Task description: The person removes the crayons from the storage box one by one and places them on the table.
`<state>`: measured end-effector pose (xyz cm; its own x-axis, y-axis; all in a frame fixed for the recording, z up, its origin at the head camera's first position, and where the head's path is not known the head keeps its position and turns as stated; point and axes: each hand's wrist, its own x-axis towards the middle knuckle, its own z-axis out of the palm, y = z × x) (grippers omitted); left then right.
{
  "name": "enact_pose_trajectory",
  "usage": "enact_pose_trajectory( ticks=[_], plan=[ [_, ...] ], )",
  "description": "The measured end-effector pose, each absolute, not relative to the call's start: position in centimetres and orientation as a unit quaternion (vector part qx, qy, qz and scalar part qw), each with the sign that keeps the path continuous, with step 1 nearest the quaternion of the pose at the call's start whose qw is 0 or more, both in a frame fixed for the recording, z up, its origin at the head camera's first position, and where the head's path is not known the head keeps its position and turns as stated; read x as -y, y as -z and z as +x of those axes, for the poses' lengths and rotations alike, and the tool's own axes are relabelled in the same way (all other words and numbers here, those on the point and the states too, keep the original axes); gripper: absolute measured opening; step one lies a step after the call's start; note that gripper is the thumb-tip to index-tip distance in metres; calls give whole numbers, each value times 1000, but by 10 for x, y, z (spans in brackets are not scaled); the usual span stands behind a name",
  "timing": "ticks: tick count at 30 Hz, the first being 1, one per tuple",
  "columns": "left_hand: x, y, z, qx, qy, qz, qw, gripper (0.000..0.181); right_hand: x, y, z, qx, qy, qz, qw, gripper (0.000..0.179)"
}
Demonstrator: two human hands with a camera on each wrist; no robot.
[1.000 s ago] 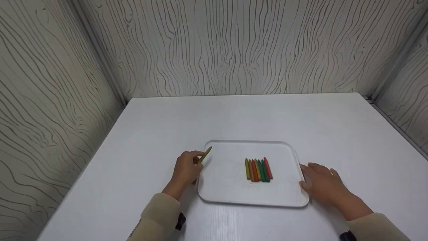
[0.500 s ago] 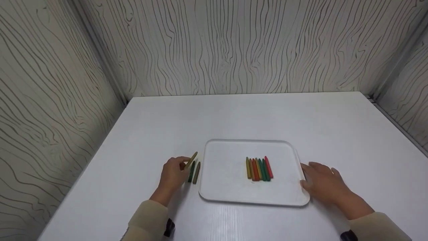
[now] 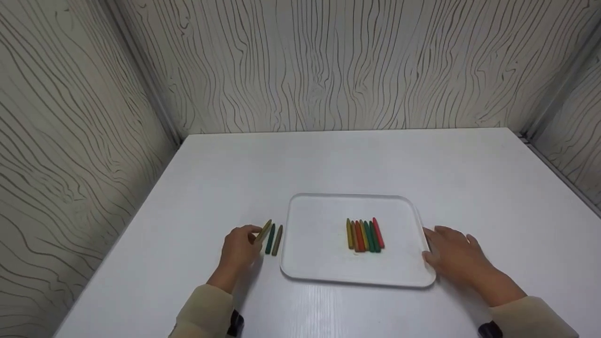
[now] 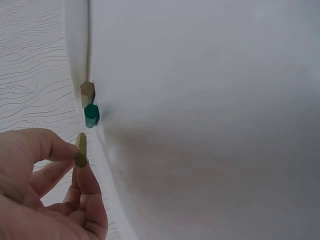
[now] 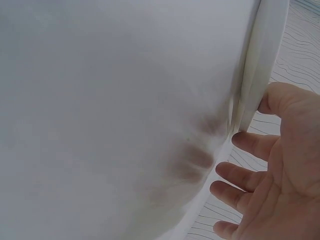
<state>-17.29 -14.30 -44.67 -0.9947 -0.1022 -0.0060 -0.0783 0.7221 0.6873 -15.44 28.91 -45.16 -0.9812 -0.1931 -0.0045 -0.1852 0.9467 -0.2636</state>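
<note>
My left hand (image 3: 240, 249) pinches an olive-yellow crayon (image 3: 264, 230) between thumb and fingers, tilted, just left of two crayons on the table. These two, a dark green crayon (image 3: 270, 239) and a brown crayon (image 3: 277, 240), lie side by side along the tray's left edge. In the left wrist view the blunt end of the held crayon (image 4: 81, 150) shows between the fingertips. My right hand (image 3: 455, 253) rests at the right rim of the white tray (image 3: 314, 267). The right wrist view has its thumb and index fingertip at the rim, the other fingers loosely extended.
Inside the tray, right of its middle, several crayons lie in a row, among them a yellow crayon (image 3: 350, 234), an orange-red crayon (image 3: 359, 237) and a pink-red crayon (image 3: 378, 233). A wood-grain panel (image 3: 300, 65) stands behind the white table (image 3: 338, 162).
My left hand has moved left and down from the tray's left rim with the olive-yellow crayon, beside the green and brown crayons, which have come into view. The right hand has stayed at the rim.
</note>
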Motion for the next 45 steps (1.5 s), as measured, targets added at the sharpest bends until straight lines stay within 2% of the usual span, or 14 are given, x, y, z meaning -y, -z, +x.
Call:
enact_pose_trajectory(
  ticks=[17, 28, 32, 35, 40, 45],
  plan=[
    [142, 445, -168, 930, 361, 68, -24, 31, -290, 452, -155, -985, 143, -98, 14, 56],
    [143, 446, -168, 942, 329, 58, 15, 41, -291, 452, -155, -985, 133, -108, 6, 56],
    [145, 446, -168, 960, 272, 58, 37, 51, -291, 452, -155, -985, 135, -107, 7, 56],
    [146, 444, -167, 971, 228, 51, 39, 65, -291, 452, -155, -985, 134, -108, 5, 56],
    [148, 437, -163, 973, 224, 43, -12, 99, -292, 453, -155, -985, 131, -110, 3, 56],
    [146, 433, -162, 974, 218, 47, -41, 115, -292, 452, -155, -985, 132, -107, 3, 56]
  ],
)
